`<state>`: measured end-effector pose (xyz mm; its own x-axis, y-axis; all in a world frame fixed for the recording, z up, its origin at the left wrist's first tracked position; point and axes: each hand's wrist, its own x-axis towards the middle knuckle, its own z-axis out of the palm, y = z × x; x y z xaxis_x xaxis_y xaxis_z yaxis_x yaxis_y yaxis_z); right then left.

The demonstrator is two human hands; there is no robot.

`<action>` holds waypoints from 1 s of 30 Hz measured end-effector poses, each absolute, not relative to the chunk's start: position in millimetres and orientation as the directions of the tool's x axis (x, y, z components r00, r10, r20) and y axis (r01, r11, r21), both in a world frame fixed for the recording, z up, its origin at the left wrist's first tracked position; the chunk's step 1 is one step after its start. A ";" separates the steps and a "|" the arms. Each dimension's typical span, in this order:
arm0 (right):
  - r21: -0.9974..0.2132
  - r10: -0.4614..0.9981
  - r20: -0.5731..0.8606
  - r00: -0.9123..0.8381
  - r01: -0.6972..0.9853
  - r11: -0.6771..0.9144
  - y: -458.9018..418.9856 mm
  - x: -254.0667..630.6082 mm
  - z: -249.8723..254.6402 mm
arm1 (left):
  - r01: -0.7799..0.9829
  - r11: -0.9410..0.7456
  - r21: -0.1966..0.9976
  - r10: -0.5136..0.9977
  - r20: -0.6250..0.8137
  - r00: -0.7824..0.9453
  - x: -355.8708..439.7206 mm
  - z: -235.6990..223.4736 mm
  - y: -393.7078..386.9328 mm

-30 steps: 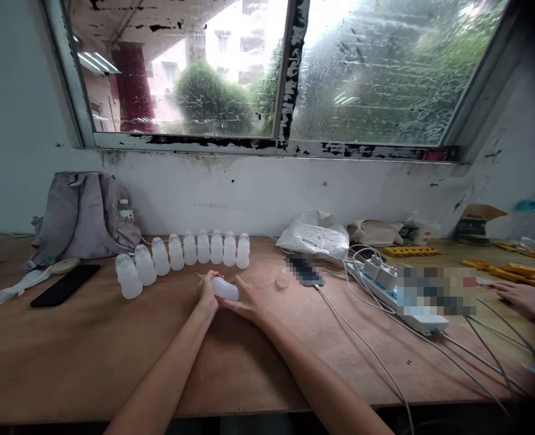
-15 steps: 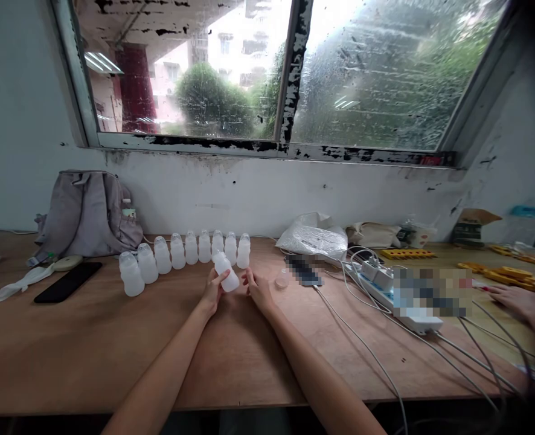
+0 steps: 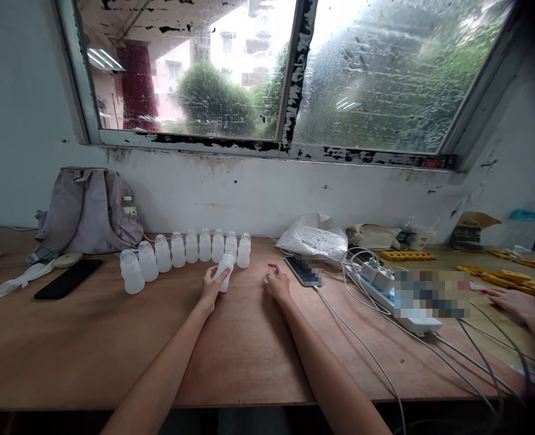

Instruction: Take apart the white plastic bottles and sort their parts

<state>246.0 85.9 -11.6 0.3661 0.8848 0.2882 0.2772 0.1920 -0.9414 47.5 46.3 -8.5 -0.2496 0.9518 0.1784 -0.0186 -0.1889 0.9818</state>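
In my left hand [image 3: 212,284] is a frosted white plastic bottle [image 3: 224,273], held around its side and tilted over the wood, its top to the upper right. Several similar bottles [image 3: 147,261] stand upright in a curved row behind it, with clear domed caps on top. My right hand [image 3: 277,284] is low over the table, right of the held bottle and apart from it. Its fingers are curled, and the hand covers the spot where a small clear cap lay. What is in those fingers is hidden.
A phone [image 3: 301,272] on a cable lies right of my right hand. Beyond are a white power strip [image 3: 415,320], loose cables and a bubble-wrap bag [image 3: 315,237]. A black phone [image 3: 68,280] and grey backpack [image 3: 89,211] sit left. Another person's hand [image 3: 514,302] rests at far right.
My right hand has moved right, away from the bottle, and now covers the place of the small clear cap. The bottle in my left hand has swung over, its top now leaning right.
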 end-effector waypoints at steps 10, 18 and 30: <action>-0.996 0.986 0.060 0.158 -0.057 0.070 81.6 237.4 -0.6 | 0.302 -0.351 0.886 0.904 0.405 -0.137 53.4 -8.6 40.8; -0.992 0.987 0.125 0.101 0.042 0.121 74.5 228.7 -1.2 | 0.266 -0.396 0.879 0.901 0.428 -0.071 55.8 -1.0 33.9; -0.824 0.853 0.511 0.101 0.338 0.454 61.1 216.4 1.0 | 0.075 -0.367 0.927 0.910 0.374 -0.178 55.3 3.2 31.7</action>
